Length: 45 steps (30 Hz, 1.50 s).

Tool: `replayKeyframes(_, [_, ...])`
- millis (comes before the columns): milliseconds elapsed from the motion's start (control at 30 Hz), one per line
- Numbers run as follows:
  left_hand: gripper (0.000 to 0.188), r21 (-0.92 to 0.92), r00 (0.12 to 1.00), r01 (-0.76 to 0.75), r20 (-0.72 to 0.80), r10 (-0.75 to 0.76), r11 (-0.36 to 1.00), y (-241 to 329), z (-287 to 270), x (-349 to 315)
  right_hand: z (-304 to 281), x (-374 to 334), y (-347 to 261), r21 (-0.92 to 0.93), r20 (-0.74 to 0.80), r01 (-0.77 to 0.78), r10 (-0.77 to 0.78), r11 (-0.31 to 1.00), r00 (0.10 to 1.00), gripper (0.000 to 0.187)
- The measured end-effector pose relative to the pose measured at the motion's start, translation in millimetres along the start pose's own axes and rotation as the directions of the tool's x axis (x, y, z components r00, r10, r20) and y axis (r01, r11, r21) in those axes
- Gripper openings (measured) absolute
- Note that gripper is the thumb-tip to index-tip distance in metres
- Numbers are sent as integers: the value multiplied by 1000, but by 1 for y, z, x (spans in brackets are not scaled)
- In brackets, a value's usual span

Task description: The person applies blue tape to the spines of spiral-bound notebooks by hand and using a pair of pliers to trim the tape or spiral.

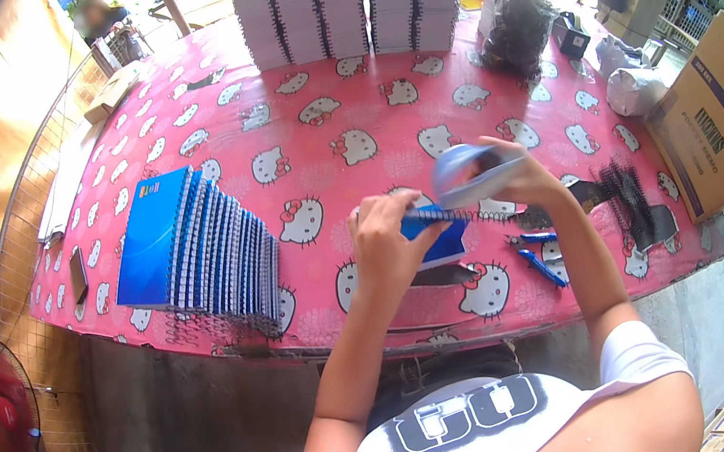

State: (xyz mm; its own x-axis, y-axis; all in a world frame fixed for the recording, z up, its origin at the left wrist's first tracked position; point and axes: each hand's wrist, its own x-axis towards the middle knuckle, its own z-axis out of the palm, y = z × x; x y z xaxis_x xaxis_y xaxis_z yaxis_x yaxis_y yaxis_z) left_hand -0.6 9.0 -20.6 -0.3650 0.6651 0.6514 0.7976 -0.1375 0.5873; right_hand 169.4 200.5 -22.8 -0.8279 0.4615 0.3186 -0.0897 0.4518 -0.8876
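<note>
Head view, from left to right:

1. Near the left edge is a red fan (5, 410), beside the counter (390, 163), which has a pink cover.
2. On the left part of the counter lies a pile of blue notebooks (193, 256) with spiral binding.
3. At the back stand tall stacks of bound books (345, 1).
4. Near the front edge, the left hand (385, 234) is partly closed, with bent fingers, and it holds a blue notebook (443, 248) on the counter.
5. From this notebook a dark coil (486, 217) extends to the right.
6. Above the coil, the right hand (528, 177) is closed around a blurred blue-grey thing (471, 183); I cannot tell what it is.
7. Below the right hand lie blue-handled pliers (541, 264).
8. Further right are loose black coils (629, 203), then a cardboard box (723, 128).
</note>
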Motion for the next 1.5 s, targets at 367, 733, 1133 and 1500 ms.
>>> replayKeyframes(367, [37,-600,890,373,16,-456,708,-31,-18,-29,33,28,-24,237,-79,-11,31,971,996,39])
replayKeyframes(733, [37,-708,916,353,128,-381,612,-52,-26,-38,28,27,-13,-788,-264,-349,234,507,936,50])
replayKeyframes(1133, [24,-756,936,56,-188,-299,652,-9,-27,-23,41,-164,-12,-922,-228,-231,47,310,973,50])
replayKeyframes(1500, [23,-255,915,-175,-399,61,951,21,-43,-20,112,-49,-126,-560,-89,226,-330,797,940,49])
